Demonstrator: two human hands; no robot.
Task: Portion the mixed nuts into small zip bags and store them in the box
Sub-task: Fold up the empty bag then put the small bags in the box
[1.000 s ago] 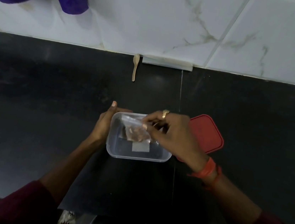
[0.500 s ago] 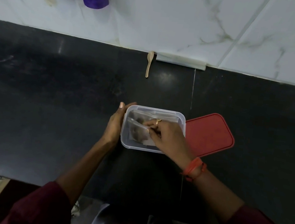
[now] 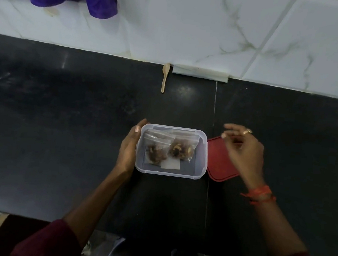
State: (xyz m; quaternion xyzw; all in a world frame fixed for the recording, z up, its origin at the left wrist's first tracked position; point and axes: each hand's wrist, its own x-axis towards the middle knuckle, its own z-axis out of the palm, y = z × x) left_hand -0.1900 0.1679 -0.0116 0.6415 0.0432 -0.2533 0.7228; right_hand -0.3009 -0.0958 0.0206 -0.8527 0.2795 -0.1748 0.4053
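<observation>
- two filled zip bags (image 3: 157, 151) lie in the clear box (image 3: 169, 172) on the desk (image 3: 67, 136)
- left hand (image 3: 128, 147) flat against the box's left wall, fingers straight
- right hand (image 3: 243, 153) hovers over the red lid (image 3: 217, 168), loosely curled, empty
- portioning looks done; lid not yet on

Your left hand (image 3: 128, 146) lies flat against the left wall of the clear box (image 3: 169, 173) on the black counter (image 3: 56, 135). Two zip bags of nuts sit inside side by side, one on the left (image 3: 155, 149), one on the right (image 3: 182, 148). Your right hand (image 3: 244, 152) hovers over the red lid (image 3: 218, 168) just beside the box, fingers loosely curled and holding nothing. A small spoon (image 3: 165, 77) lies by the wall.
</observation>
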